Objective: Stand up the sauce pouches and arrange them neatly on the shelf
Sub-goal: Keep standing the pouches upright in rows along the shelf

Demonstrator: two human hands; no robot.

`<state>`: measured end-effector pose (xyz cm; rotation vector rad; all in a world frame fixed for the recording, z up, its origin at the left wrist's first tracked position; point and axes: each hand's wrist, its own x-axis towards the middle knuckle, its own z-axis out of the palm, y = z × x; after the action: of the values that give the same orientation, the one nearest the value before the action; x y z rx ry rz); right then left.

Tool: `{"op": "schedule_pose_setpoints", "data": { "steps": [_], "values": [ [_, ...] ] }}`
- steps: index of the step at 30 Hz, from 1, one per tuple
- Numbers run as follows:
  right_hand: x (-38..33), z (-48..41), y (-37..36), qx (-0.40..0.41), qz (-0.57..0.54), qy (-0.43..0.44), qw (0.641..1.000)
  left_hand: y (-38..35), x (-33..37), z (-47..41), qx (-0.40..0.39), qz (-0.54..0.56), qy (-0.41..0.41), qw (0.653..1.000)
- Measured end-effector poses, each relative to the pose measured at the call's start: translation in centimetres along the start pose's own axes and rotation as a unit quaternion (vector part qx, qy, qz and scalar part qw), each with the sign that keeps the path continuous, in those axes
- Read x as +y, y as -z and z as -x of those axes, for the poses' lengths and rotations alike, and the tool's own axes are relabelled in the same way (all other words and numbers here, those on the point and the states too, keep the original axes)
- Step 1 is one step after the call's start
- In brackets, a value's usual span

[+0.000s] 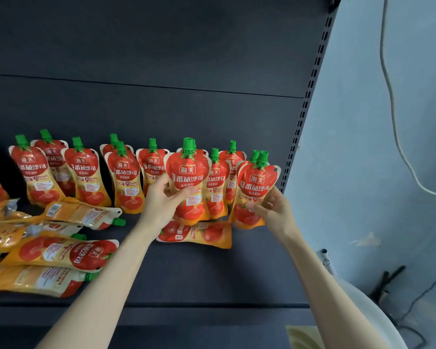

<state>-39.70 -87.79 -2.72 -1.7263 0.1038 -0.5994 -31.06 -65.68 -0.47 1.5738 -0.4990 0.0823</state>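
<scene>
Red and orange tomato sauce pouches with green caps fill a dark shelf (237, 273). Several stand upright in a row along the back. My left hand (163, 197) grips an upright pouch (188, 172) in the middle, thumb across its front. At the row's right end my right hand (272, 207) holds another upright pouch (256, 187) by its lower right edge. One pouch (199, 234) lies flat just below my hands. More lie flat at the left front, among them one face up (63, 251) and one with its back label up (83, 214).
The shelf's black back panel rises behind the row, and a slotted upright post (310, 96) marks its right end. To the right is a pale wall with a hanging white cable (393, 109). A white round object (363, 306) sits low right. Bare shelf lies front centre.
</scene>
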Motion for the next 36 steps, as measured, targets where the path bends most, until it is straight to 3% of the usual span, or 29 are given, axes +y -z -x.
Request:
{"op": "schedule_pose_setpoints", "data": {
  "steps": [11, 19, 28, 36],
  "values": [
    [3.1, -2.9, -1.9, 0.011, 0.035, -0.030, 0.999, 0.9, -6.1, -4.3, 0.036, -0.032, 0.051, 0.998],
    [4.2, -2.8, -2.2, -0.014, 0.030, -0.064, 0.997, 1.4, -6.6, -4.5, -0.003, -0.029, 0.077, 0.997],
    [4.5, -1.9, -3.0, 0.001, 0.058, -0.045, 0.997, 1.4, -6.9, -4.0, -0.062, -0.040, 0.094, 0.993],
    [4.0, -1.4, -3.2, 0.012, 0.101, -0.030, 0.994, 1.0, -6.8, -3.4, -0.045, -0.062, 0.089, 0.993]
  ]
}}
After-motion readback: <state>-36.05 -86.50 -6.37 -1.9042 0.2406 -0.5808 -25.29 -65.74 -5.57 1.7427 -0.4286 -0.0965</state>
